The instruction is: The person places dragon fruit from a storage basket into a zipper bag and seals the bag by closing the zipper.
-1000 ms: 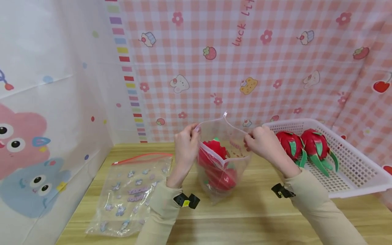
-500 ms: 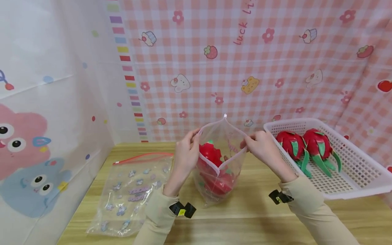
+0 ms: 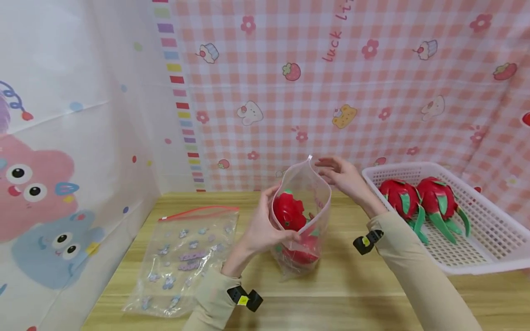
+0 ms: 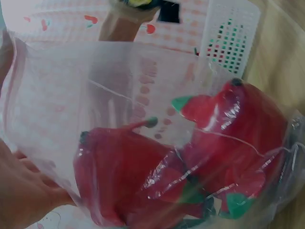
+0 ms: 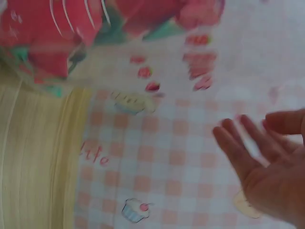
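Observation:
A clear, pink-edged slider zip bag [image 3: 324, 216] stands upright on the wooden table with its mouth wide. Inside it are two red toy dragon fruits [image 4: 126, 176] with green tips, lying against each other in the left wrist view. My left hand [image 3: 265, 230] holds the bag's left side near the rim, its thumb across the front edge. Beside the white slider [image 3: 309, 157] at the back corner, my right hand [image 3: 345, 181] hovers with loosely extended fingers. The right wrist view shows that right hand [image 5: 274, 164] apart from the bag, holding nothing.
A flat clear zip bag [image 3: 182, 266] with a red-orange closure lies on the left of the table. On the right, a white perforated basket [image 3: 492, 230] holds two more dragon fruits [image 3: 436, 197]. A checked cloth [image 3: 256, 138] hangs behind the table.
My right hand has let go of the bag's right rim and moved up beside the slider. The left hand has turned, bringing its thumb across the front rim.

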`<state>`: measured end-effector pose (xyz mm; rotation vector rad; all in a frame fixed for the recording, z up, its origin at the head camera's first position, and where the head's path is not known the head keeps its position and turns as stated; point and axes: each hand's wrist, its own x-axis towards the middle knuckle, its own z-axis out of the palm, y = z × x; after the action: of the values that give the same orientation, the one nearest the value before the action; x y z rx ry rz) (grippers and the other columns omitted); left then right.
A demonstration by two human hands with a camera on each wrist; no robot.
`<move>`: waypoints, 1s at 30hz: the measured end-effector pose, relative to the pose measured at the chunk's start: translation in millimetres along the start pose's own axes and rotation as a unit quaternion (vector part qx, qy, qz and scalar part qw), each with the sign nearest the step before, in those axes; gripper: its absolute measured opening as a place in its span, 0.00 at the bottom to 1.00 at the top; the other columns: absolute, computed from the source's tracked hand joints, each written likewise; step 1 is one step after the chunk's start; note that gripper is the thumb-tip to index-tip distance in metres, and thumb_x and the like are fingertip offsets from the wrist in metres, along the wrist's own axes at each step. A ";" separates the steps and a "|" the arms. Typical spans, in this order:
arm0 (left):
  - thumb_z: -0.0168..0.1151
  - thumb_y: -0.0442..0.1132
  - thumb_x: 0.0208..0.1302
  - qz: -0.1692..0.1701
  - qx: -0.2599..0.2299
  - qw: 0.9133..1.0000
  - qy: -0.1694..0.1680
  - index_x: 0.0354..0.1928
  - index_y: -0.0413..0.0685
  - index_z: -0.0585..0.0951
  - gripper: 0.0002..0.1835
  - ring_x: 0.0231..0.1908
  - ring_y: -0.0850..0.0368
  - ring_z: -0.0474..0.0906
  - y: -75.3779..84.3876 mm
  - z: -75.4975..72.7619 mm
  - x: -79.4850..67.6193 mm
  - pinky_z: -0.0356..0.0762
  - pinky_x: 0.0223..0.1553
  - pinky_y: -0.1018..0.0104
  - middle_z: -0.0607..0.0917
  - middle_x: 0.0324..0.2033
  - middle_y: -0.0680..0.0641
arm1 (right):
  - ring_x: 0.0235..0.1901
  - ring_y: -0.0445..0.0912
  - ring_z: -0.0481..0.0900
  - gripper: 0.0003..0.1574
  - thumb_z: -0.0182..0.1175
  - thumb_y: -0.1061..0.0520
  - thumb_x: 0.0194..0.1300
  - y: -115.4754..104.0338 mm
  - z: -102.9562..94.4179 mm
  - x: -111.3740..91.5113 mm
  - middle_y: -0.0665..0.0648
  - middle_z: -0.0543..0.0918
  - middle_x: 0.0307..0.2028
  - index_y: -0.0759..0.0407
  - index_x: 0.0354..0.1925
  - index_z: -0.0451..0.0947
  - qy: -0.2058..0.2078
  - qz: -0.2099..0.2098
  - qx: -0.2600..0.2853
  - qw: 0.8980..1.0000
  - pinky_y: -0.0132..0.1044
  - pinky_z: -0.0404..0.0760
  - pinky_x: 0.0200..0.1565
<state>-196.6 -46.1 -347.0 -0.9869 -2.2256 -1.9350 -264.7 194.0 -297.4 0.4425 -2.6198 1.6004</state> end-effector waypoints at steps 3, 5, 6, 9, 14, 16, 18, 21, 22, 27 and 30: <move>0.82 0.42 0.35 0.006 0.025 0.999 -0.038 0.72 0.43 0.46 0.66 0.66 0.44 0.64 0.0 1.2 -1.1 0.66 0.65 0.48 0.60 0.70 0.40 | 0.65 0.61 0.66 0.30 0.43 0.66 0.72 4.9 2.9 14.6 0.68 0.65 0.67 0.63 0.70 0.54 -0.021 -0.037 0.011 0.999 0.53 0.68 0.65; 0.82 0.48 0.33 0.009 0.045 0.997 -0.060 0.74 0.45 0.43 0.70 0.70 0.45 0.59 -0.4 1.6 -1.5 0.62 0.68 0.47 0.54 0.73 0.41 | 0.63 0.59 0.69 0.29 0.44 0.66 0.72 6.0 5.5 20.9 0.68 0.69 0.64 0.63 0.69 0.57 -0.018 -0.043 0.001 0.999 0.50 0.71 0.63; 0.81 0.54 0.32 0.009 0.047 0.996 -0.070 0.74 0.46 0.42 0.72 0.71 0.45 0.55 -0.5 2.0 -1.6 0.59 0.69 0.46 0.51 0.74 0.42 | 0.60 0.57 0.72 0.27 0.45 0.66 0.71 6.3 6.7 22.9 0.68 0.72 0.60 0.64 0.67 0.60 -0.012 -0.043 -0.005 0.999 0.46 0.74 0.60; 0.73 0.70 0.27 0.019 0.036 0.995 -0.087 0.75 0.48 0.39 0.76 0.74 0.44 0.46 -3.3 2.9 -2.3 0.53 0.70 0.43 0.42 0.76 0.44 | 0.47 0.44 0.78 0.18 0.49 0.63 0.71 8.7 7.5 23.7 0.59 0.79 0.45 0.67 0.57 0.70 0.029 -0.035 -0.009 0.999 0.32 0.78 0.49; 0.58 0.78 0.42 0.013 0.058 0.997 -0.048 0.75 0.46 0.40 0.67 0.74 0.44 0.45 -10.0 2.5 -11.2 0.50 0.70 0.41 0.47 0.75 0.43 | 0.34 0.29 0.78 0.04 0.51 0.64 0.69 21.8 -1.8 16.5 0.40 0.77 0.32 0.67 0.40 0.70 0.089 -0.038 0.080 0.992 0.22 0.80 0.39; 0.57 0.75 0.47 -0.003 0.087 0.996 -0.022 0.75 0.46 0.43 0.63 0.74 0.44 0.48 -13.0 2.3 -15.6 0.52 0.70 0.41 0.51 0.75 0.43 | 0.33 0.28 0.78 0.02 0.51 0.65 0.69 27.5 -8.3 12.0 0.38 0.76 0.31 0.62 0.37 0.70 0.101 -0.039 0.117 0.987 0.22 0.81 0.38; 0.62 0.67 0.52 -0.016 0.106 0.994 0.008 0.74 0.44 0.49 0.56 0.72 0.42 0.54 -17.8 3.6 -17.3 0.56 0.68 0.41 0.57 0.73 0.41 | 0.33 0.28 0.79 0.05 0.52 0.65 0.69 32.4 -15.7 6.5 0.37 0.77 0.31 0.58 0.35 0.70 0.110 -0.043 0.133 0.984 0.23 0.81 0.38; 0.69 0.49 0.55 -0.032 0.127 0.987 0.089 0.68 0.42 0.64 0.41 0.61 0.45 0.73 -24.3 6.5 -17.5 0.72 0.60 0.49 0.74 0.63 0.39 | 0.33 0.28 0.79 0.06 0.53 0.64 0.68 37.3 -24.8 -1.3 0.36 0.79 0.31 0.56 0.34 0.71 0.118 -0.051 0.127 0.984 0.23 0.82 0.39; 0.69 0.44 0.56 -0.036 0.127 0.984 0.121 0.65 0.40 0.69 0.36 0.53 0.47 0.79 -26.7 7.3 -16.9 0.78 0.53 0.56 0.79 0.57 0.38 | 0.33 0.28 0.79 0.06 0.53 0.64 0.68 38.6 -27.5 -3.9 0.36 0.79 0.31 0.56 0.33 0.71 0.120 -0.054 0.119 0.984 0.23 0.81 0.39; 0.65 0.36 0.59 -0.037 0.095 0.969 0.224 0.43 0.37 0.83 0.12 0.18 0.66 0.63 -34.8 5.3 -9.7 0.59 0.18 0.76 0.77 0.20 0.46 | 0.36 0.28 0.79 0.03 0.56 0.62 0.66 40.7 -37.0 -15.3 0.33 0.81 0.31 0.59 0.33 0.73 0.111 -0.056 0.074 0.989 0.21 0.78 0.40; 0.62 0.37 0.62 -0.035 0.088 0.968 0.232 0.37 0.34 0.84 0.10 0.14 0.69 0.56 -33.3 -1.1 -1.0 0.51 0.15 0.77 0.68 0.15 0.52 | 0.36 0.28 0.78 0.06 0.58 0.62 0.65 37.6 -40.7 -20.8 0.30 0.81 0.29 0.64 0.33 0.73 0.126 -0.063 0.028 0.990 0.20 0.76 0.38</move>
<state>-212.0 -48.3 -376.5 -0.3840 -2.1241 -1.7261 -259.2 250.3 -314.6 0.3718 -2.3221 1.5783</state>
